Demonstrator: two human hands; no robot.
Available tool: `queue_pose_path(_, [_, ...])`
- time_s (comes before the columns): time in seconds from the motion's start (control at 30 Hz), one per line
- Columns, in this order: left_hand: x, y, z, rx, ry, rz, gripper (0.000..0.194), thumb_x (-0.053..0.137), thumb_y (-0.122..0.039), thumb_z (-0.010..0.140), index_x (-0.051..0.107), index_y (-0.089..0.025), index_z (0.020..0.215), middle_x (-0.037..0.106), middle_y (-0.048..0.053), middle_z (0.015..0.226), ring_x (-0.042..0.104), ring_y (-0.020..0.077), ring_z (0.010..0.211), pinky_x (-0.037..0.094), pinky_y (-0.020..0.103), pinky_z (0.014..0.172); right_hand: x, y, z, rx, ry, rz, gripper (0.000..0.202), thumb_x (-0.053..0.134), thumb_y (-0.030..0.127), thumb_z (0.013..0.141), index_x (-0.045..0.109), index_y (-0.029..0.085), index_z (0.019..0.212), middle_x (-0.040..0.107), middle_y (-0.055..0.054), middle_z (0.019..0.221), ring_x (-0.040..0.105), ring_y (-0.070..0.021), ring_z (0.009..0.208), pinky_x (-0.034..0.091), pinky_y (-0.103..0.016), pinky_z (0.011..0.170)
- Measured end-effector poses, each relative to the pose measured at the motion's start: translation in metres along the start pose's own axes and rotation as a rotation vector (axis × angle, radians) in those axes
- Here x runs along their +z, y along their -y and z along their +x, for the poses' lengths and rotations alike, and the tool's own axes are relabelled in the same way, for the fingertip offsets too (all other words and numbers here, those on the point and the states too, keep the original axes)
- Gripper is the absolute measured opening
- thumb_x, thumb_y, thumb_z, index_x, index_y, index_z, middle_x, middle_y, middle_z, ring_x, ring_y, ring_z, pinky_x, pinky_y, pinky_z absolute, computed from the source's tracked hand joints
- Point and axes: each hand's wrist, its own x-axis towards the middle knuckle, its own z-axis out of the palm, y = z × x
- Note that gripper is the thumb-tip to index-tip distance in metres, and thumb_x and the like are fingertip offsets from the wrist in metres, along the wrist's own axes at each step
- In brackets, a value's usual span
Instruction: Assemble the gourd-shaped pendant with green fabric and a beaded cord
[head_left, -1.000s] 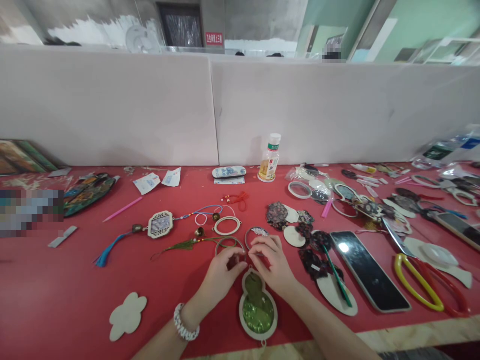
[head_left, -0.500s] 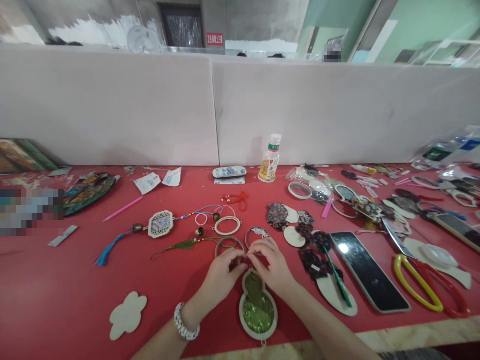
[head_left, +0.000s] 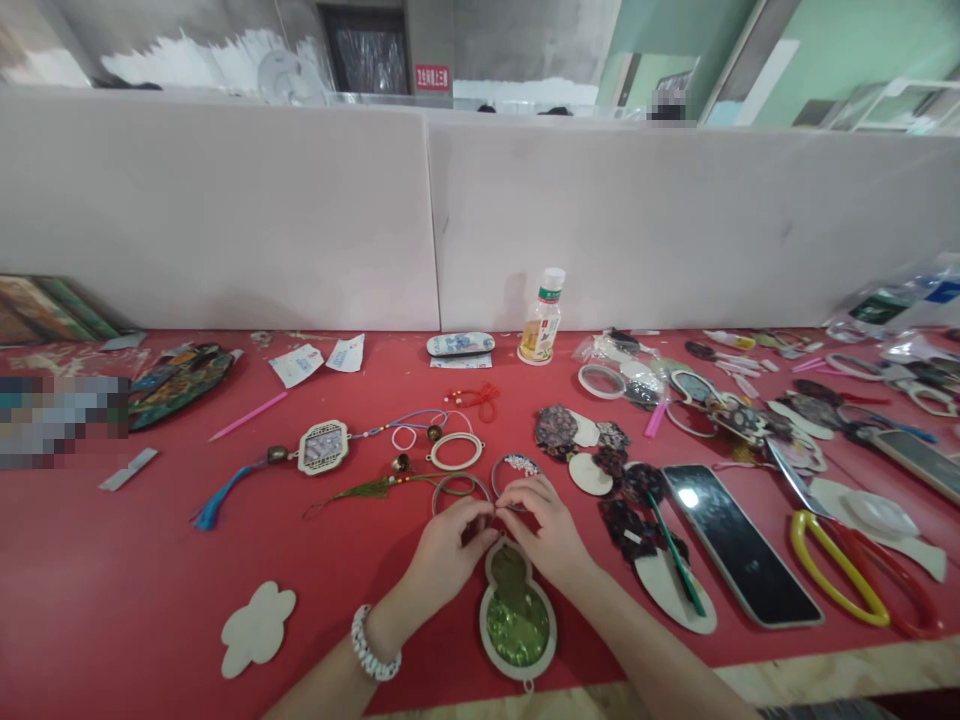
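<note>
A gourd-shaped wooden pendant (head_left: 517,615) with a green sequin face lies flat near the front edge of the red table (head_left: 150,560). My left hand (head_left: 446,551), with a white bead bracelet on the wrist, and my right hand (head_left: 544,530) meet at the pendant's top. The fingertips of both hands pinch something small there; what it is stays hidden between them. Just beyond the fingers lie a green ring (head_left: 458,488) joined to a green tassel cord (head_left: 360,490) and a ring with a patterned insert (head_left: 516,467).
A phone (head_left: 739,545) lies to the right, beside fabric-covered discs (head_left: 600,470) and yellow and red handles (head_left: 862,570). A blue-tassel pendant (head_left: 321,447), a flower-shaped wooden cutout (head_left: 257,630) and a pink stick (head_left: 247,417) lie left. A small bottle (head_left: 541,318) stands by the white partition (head_left: 300,210).
Both hands have stayed at the pendant's top; the fingertips have closed in slightly toward each other. Nothing else on the table has moved.
</note>
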Motion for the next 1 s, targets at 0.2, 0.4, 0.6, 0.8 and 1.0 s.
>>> queue_pose_path(0.2, [0.0006,0.0004,-0.0001,0.009,-0.01,0.029,0.018,0.052,-0.015,0.075,0.06,-0.019,0.09,0.052,0.0,0.07,0.047,0.0136,0.063,0.039,0.022,0.059,-0.0031,0.0027,0.0008,-0.045,0.016,-0.167,0.007,0.053,0.021,0.081,0.06,0.021,0.079,0.062,-0.004,0.08,0.053,-0.0188,0.08,0.04,-0.035,0.075])
queue_pose_path(0.4, [0.0019,0.0029,0.0009,0.018,0.001,0.036,0.018,0.049,-0.013,0.075,0.059,-0.019,0.088,0.055,0.001,0.075,0.05,0.0143,0.068,0.042,0.023,0.063,-0.0043,0.0054,0.0019,-0.131,0.032,-0.276,0.007,0.052,0.016,0.078,0.057,0.021,0.076,0.061,-0.003,0.078,0.049,-0.0185,0.078,0.037,-0.034,0.072])
queue_pose_path(0.6, [0.002,0.0012,0.0006,0.043,0.008,0.025,0.022,0.046,-0.008,0.073,0.062,-0.018,0.086,0.057,0.002,0.076,0.052,0.0136,0.068,0.043,0.022,0.062,-0.0043,0.0057,0.0001,-0.165,0.002,-0.225,0.012,0.051,0.009,0.071,0.053,0.021,0.072,0.058,-0.002,0.075,0.049,-0.0179,0.077,0.039,-0.033,0.074])
queue_pose_path(0.8, [0.0001,-0.0031,0.0008,0.052,-0.04,-0.071,0.022,0.046,-0.009,0.073,0.065,-0.016,0.083,0.057,0.003,0.074,0.053,0.0134,0.068,0.044,0.022,0.063,-0.0061,0.0086,-0.0012,-0.168,-0.064,-0.168,0.01,0.052,0.012,0.074,0.054,0.021,0.072,0.058,-0.003,0.075,0.051,-0.0181,0.078,0.041,-0.034,0.073])
queue_pose_path(1.0, [-0.002,-0.0013,0.0028,0.042,-0.054,-0.04,0.021,0.047,-0.013,0.075,0.066,-0.016,0.084,0.058,0.003,0.071,0.052,0.0128,0.063,0.043,0.022,0.058,-0.0057,0.0078,-0.0003,-0.099,-0.12,-0.043,0.008,0.052,0.016,0.075,0.055,0.021,0.069,0.059,-0.002,0.072,0.053,-0.0173,0.074,0.043,-0.032,0.069])
